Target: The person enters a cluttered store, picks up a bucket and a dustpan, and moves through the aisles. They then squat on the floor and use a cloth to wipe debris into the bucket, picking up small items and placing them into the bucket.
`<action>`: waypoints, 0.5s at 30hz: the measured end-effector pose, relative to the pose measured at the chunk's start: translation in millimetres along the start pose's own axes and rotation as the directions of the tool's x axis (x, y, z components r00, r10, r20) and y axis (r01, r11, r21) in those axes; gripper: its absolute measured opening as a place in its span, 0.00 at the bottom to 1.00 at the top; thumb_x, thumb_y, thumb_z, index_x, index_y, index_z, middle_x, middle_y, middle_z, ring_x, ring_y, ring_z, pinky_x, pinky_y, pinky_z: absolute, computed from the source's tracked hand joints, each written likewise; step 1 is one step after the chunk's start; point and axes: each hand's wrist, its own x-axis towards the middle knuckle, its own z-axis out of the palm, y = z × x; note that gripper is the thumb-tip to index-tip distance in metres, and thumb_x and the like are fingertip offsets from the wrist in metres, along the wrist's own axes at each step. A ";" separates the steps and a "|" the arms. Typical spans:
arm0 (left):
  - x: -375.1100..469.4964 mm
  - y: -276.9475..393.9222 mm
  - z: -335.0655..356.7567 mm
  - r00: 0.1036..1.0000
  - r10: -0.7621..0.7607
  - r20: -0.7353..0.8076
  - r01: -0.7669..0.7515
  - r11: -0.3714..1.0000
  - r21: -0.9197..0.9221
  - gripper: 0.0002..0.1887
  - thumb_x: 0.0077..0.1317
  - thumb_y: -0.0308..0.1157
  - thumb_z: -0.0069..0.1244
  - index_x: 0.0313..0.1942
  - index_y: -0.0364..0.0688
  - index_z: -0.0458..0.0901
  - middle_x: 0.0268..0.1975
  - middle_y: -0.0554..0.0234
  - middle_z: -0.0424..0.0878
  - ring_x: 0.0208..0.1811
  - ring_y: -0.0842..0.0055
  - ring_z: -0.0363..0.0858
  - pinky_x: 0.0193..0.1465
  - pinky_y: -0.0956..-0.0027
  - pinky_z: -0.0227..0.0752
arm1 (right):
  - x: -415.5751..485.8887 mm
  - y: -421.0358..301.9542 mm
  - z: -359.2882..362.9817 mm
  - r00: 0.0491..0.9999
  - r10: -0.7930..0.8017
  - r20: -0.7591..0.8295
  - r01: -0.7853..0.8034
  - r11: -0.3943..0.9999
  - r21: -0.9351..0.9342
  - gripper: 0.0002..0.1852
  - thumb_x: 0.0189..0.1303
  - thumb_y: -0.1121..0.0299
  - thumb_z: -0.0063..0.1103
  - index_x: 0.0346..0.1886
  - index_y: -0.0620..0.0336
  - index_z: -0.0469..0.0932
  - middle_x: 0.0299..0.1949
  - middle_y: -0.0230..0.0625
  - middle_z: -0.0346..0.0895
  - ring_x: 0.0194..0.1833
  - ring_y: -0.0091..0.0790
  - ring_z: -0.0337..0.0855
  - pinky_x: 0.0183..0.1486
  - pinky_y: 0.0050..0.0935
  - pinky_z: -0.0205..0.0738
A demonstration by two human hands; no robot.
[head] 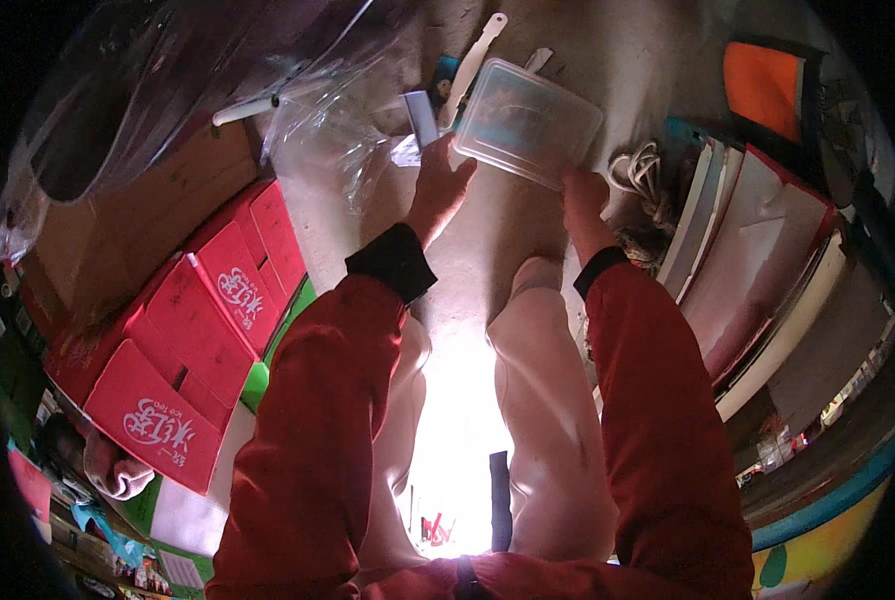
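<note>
A translucent plastic container (534, 120) with a rounded-corner lid is tilted in front of me, with something teal and brownish showing faintly through it. My right hand (585, 201) grips its near right corner. By the near left corner is my left hand (441, 184), thumb and fingers spread apart. Its fingertips come close to a small pale rectangular box (420, 118); whether they touch it I cannot tell. Beyond the container's left side lies a long pale flat strip (474, 67) with a hole at its end, partly over a dark blue item (445, 79).
Red cardboard cartons (192, 330) with white print stand at left, beside clear plastic wrap (327, 142). To the right are a coiled rope (641, 176), upright boards or folded cartons (747, 255) and an orange item (764, 90). The concrete floor (327, 240) is brightly lit between my legs.
</note>
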 end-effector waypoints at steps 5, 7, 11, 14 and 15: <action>23.9 -4.7 13.4 0.991 -0.129 -0.032 0.130 0.991 0.035 0.26 0.52 0.34 0.51 0.49 0.29 0.67 0.47 0.40 0.70 0.50 0.56 0.66 0.54 0.60 0.60 | -7.7 -11.3 -2.2 0.960 0.273 0.066 -0.281 0.942 0.185 0.06 0.50 0.70 0.53 0.22 0.60 0.72 0.22 0.38 0.71 0.22 0.36 0.71 0.22 0.33 0.64; 19.1 -3.5 13.7 0.974 -0.203 -0.104 0.205 0.979 0.009 0.24 0.52 0.32 0.51 0.47 0.28 0.69 0.45 0.43 0.72 0.47 0.58 0.70 0.50 0.61 0.63 | -19.8 -17.2 -16.0 0.927 0.356 0.116 -0.363 0.782 0.506 0.07 0.44 0.75 0.55 0.18 0.57 0.67 0.16 0.32 0.65 0.14 0.29 0.64 0.14 0.28 0.57; 9.2 3.7 -5.0 0.930 -0.355 0.097 0.367 0.885 -0.285 0.21 0.56 0.32 0.49 0.49 0.32 0.69 0.44 0.51 0.73 0.43 0.67 0.73 0.44 0.65 0.69 | -57.4 -30.1 -58.4 0.914 0.159 0.374 -0.396 0.556 0.731 0.06 0.49 0.70 0.56 0.28 0.62 0.72 0.24 0.34 0.72 0.26 0.31 0.73 0.27 0.30 0.68; -21.4 22.8 -21.2 0.867 -0.449 0.214 0.492 0.712 -0.500 0.17 0.62 0.35 0.45 0.50 0.38 0.69 0.48 0.62 0.71 0.46 0.76 0.71 0.46 0.66 0.71 | -96.1 -44.1 -97.4 0.910 0.097 0.402 -0.408 0.370 0.834 0.09 0.51 0.71 0.57 0.36 0.63 0.73 0.31 0.33 0.74 0.33 0.29 0.75 0.35 0.28 0.72; -36.4 30.9 -29.9 0.877 -0.392 0.277 0.477 0.647 -0.595 0.16 0.62 0.34 0.45 0.49 0.39 0.69 0.47 0.63 0.72 0.47 0.76 0.71 0.49 0.64 0.69 | -111.4 -48.8 -111.4 0.916 0.088 0.390 -0.398 0.304 0.866 0.10 0.50 0.73 0.57 0.37 0.62 0.72 0.32 0.32 0.74 0.34 0.27 0.75 0.36 0.27 0.72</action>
